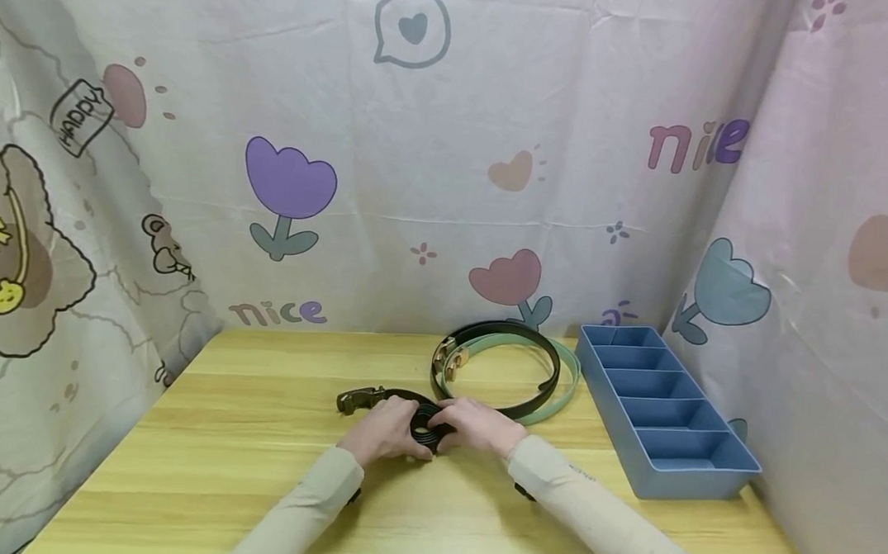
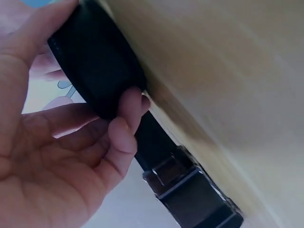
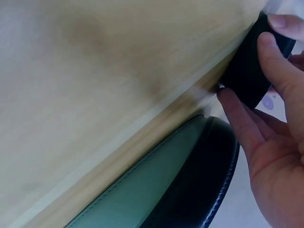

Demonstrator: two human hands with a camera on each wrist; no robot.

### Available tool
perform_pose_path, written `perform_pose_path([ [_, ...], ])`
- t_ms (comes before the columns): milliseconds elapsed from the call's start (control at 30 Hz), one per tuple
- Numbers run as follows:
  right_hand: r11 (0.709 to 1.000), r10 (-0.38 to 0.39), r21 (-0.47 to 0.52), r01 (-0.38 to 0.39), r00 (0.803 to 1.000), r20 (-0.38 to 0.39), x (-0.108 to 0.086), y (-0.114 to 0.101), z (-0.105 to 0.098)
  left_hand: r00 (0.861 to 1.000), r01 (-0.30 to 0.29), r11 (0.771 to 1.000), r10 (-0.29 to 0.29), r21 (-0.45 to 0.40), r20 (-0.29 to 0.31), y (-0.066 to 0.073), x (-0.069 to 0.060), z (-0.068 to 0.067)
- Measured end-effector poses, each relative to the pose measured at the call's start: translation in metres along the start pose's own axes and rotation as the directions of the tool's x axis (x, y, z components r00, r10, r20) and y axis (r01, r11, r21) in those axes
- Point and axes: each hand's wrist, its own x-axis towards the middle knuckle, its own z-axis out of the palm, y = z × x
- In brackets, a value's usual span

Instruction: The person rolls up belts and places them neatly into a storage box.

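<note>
On the middle of the table [image 1: 205,457], between the two hands, a black belt [image 1: 423,441] is rolled into a tight coil, its spiral facing up and its dark metal buckle [image 1: 360,400] reaching out to the left on a short length of unrolled strap. The left hand [image 1: 388,431] grips the coil from its left side, fingers bent in against the band; the right hand [image 1: 479,427] pinches the coil from the other side between thumb and fingers, and together they hide part of it. Just behind the right hand, the nearest obstacle, lie two larger loops standing on edge: a second black belt [image 3: 202,173] and a pale green belt [image 3: 147,185], overlapping, with gold-toned clasps [image 1: 455,363] side by side at their left. Farther right, well apart from the coil, a blue-grey box [image 1: 691,484] runs along the table's right side, split by dividers into five compartments in a row; its far left corner comes close to the green loop. The tabletop is light yellowish wood grain. Behind it and down both sides hangs pale cloth [image 1: 421,111], creased in places and printed with tulips, hearts, cartoon animals and the words "nice" and "HAPPY". Light-coloured sleeves [image 1: 590,506] cover both forearms.
</note>
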Motion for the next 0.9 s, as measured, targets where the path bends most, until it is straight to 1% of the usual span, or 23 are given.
perform_pose_path([
  [100, 1.0, -0.001, 0.015, 0.0, 1.0, 0.013, 0.001, 0.0, 0.0, 1.0, -0.002, 1.0, 0.002, 0.016, 0.017, 0.001, -0.002, -0.001],
  [233, 1.0, -0.025, -0.013, 0.026, 1.0, 0.015, 0.003, -0.002, 0.002, 1.0, 0.018, 0.998, -0.018, 0.06, -0.007, 0.005, -0.004, -0.002],
  [367, 1.0, -0.022, -0.021, 0.022, 1.0, 0.004, 0.003, 0.0, 0.0, 0.999, 0.04, 0.996, -0.038, 0.079, -0.035, 0.01, 0.001, -0.003],
  [500, 0.999, -0.036, 0.001, 0.036, 0.999, 0.009, 0.004, 0.006, -0.003, 0.998, 0.054, 0.996, -0.052, 0.065, -0.032, 0.009, 0.006, -0.004],
  [600, 0.998, -0.058, 0.02, 0.057, 0.998, 0.032, 0.005, 0.01, -0.004, 0.999, 0.035, 0.999, -0.035, 0.017, -0.014, 0.004, 0.008, -0.005],
  [733, 0.996, -0.082, 0.044, 0.08, 0.995, 0.053, 0.005, 0.013, -0.003, 1.0, -0.008, 0.999, 0.009, -0.037, 0.021, -0.005, 0.008, -0.006],
  [833, 0.994, -0.1, 0.053, 0.097, 0.994, 0.04, 0.005, 0.012, 0.0, 0.998, -0.038, 0.998, 0.041, -0.058, 0.056, -0.011, 0.007, -0.008],
  [900, 0.993, -0.109, 0.051, 0.108, 0.994, 0.021, 0.005, 0.011, 0.002, 0.995, -0.044, 0.997, 0.049, -0.069, 0.082, -0.014, 0.005, -0.009],
])
